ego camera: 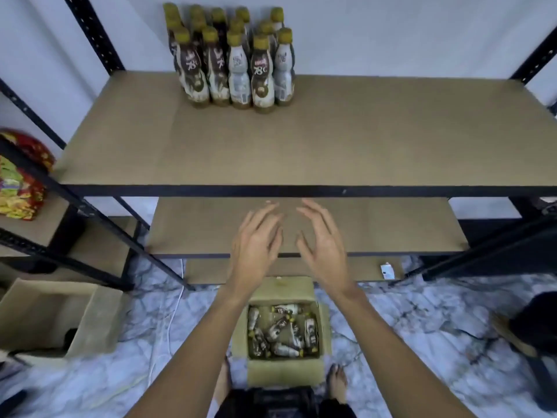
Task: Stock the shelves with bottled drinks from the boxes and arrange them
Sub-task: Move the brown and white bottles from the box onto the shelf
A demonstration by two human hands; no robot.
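stocking is looking partly done: a cluster of bottles point(232, 60) is standing at the back of the top shelf point(331, 140), while more are lying in the open box point(284, 372) on the floor. both the left hand point(256, 242) and the right hand point(322, 245) are hovering spread and holding nothing above it.

bottles point(232, 64): upright, clustered, shelf point(331, 140) rear | box point(284, 372): open, bottles lying inside
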